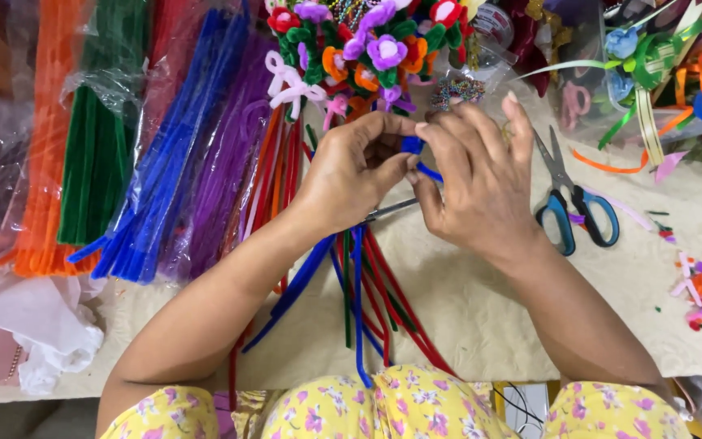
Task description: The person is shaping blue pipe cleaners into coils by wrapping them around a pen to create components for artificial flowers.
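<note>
My left hand and my right hand meet at the middle of the view, both pinching a blue pipe cleaner that bends between their fingertips. A thin metal rod pokes out from under my left hand. Below the hands lies a loose fan of blue, red and green pipe cleaners on a beige mat. Just beyond my fingers stands a bunch of finished pipe-cleaner flowers in purple, orange, red and pink.
Bagged bundles of pipe cleaners lie at the left: orange, green, blue, purple. Blue-handled scissors rest right of my right hand. Coloured offcuts sit far right. Ribbons and flowers in clear packaging fill the top right.
</note>
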